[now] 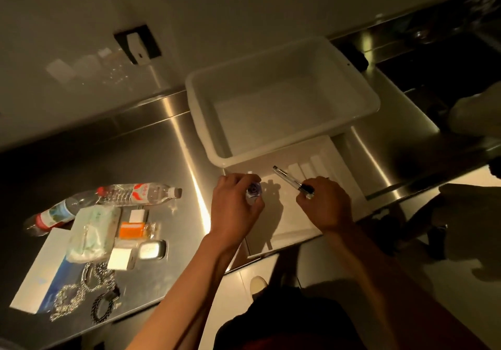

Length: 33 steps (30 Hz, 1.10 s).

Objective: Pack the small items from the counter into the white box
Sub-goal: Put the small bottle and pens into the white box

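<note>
The white box [363, 97] stands open and bare inside at the back of the steel counter [151, 159]. In front of it lies its white lid [295, 214], and both my hands hover over that lid. My left hand [235, 208] is closed around a small round item with a purple-and-white face [254, 189]. My right hand [325, 203] grips a pen [291, 180] by its dark end, and the shiny tip points up-left toward the box. More small items lie in a heap at the left of the counter.
The heap at the left holds two plastic bottles [141, 193], a tissue pack [89, 237], an orange item [132, 229], a small white case [150, 250], metal chains [81, 292] and a flat white-and-blue carton [40, 271]. A dark sink [447, 59] lies right of the box.
</note>
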Motion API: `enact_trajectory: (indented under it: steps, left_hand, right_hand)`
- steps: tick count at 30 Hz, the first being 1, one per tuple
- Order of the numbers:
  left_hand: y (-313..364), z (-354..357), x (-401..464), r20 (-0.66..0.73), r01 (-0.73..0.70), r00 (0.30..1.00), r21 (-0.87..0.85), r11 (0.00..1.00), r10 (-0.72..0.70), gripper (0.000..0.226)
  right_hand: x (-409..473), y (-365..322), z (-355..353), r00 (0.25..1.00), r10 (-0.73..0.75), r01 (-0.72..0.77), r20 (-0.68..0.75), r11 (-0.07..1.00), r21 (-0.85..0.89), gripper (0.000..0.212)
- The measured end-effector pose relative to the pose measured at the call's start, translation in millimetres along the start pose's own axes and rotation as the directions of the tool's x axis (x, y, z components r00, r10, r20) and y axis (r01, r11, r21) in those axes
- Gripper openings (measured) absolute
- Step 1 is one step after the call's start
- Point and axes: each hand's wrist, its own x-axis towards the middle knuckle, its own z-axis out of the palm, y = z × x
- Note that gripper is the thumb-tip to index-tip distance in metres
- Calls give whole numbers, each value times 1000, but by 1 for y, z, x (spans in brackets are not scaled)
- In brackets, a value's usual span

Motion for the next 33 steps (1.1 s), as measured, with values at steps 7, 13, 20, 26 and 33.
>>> enact_trajectory:
  steps: [7,13,20,26,33]
  left_hand:
    - [0,12,19,65,-32,997,-85,996,38,34]
    - [9,26,28,91,-26,995,-110,994,36,34]
    - [14,49,41,121,-9,992,-67,998,17,40]
    - [21,62,43,94,-18,995,-74,997,24,39]
    - [26,70,44,88,-1,996,-58,998,6,40]
  right_hand:
    - [-2,17,-5,996,77,-82,-43,991,-106,18]
    - [13,23,-9,972,232,-218,42,953,-211,24]
    - [36,27,1,920,351,-284,174,903,-321,20]
    - [41,32,8,895,344,-136,284,817,-560,14]
    - [37,34,10,900,281,-77,334,855,-512,12]
